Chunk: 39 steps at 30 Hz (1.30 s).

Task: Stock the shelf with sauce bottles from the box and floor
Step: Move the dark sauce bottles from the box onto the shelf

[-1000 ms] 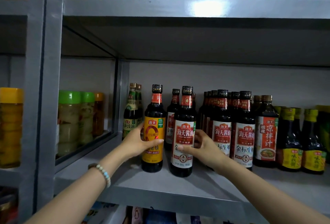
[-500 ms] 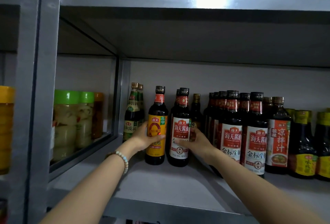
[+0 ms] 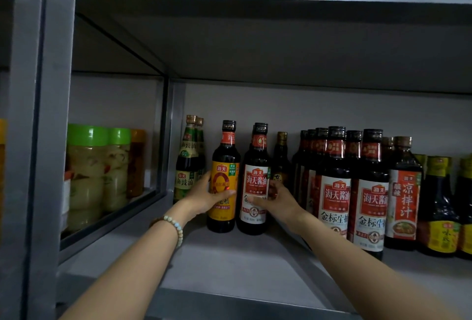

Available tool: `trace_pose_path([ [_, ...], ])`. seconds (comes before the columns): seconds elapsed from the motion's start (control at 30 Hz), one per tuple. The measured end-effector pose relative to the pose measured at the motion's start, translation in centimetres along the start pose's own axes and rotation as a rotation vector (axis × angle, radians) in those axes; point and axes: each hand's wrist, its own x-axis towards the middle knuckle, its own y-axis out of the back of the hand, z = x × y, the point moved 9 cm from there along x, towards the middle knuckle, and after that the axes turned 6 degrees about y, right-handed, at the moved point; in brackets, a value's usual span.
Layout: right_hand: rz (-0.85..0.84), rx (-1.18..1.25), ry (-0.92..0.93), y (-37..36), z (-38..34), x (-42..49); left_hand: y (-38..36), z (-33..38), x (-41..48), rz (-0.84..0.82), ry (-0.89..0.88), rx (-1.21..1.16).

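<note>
Two dark sauce bottles stand upright side by side on the grey shelf (image 3: pixel 229 263), well back from its front edge. My left hand (image 3: pixel 204 196) wraps the yellow-labelled bottle (image 3: pixel 224 166) from its left side. My right hand (image 3: pixel 278 198) grips the red-and-white-labelled bottle (image 3: pixel 255 182) from its right, fingers across the label. Both bottle bases rest on the shelf board.
Green-labelled bottles (image 3: pixel 187 164) stand left at the back, by the metal upright (image 3: pixel 176 141). A small dark bottle (image 3: pixel 281 161) is behind my right hand. A dense block of soy sauce bottles (image 3: pixel 355 192) fills the right. Pickle jars (image 3: pixel 89 174) occupy the neighbouring bay.
Both hands have pushed their bottles deeper into the shelf, away from the front edge, and the two bottles now stand closer together.
</note>
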Motion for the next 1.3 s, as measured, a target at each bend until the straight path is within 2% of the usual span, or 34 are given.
trace_pose_path([
  [0.43,0.014,0.001,0.034,-0.2,0.6,1.0,-0.3,0.2,0.2,-0.007,-0.098,-0.034],
  [0.67,0.016,0.012,0.06,-0.4,0.5,0.8,-0.2,0.0,0.3,0.051,-0.135,-0.011],
  [0.97,0.026,-0.078,0.066,-0.5,0.7,-0.5,0.3,-1.0,0.7,0.085,-0.081,0.013],
  [1.17,0.015,-0.135,-0.076,0.7,-0.6,-3.2,1.6,0.4,-2.1,0.279,0.008,0.162],
  [1.3,-0.114,-0.227,-0.13,2.8,-2.2,-6.4,0.1,2.9,-5.8,0.185,-0.109,0.319],
])
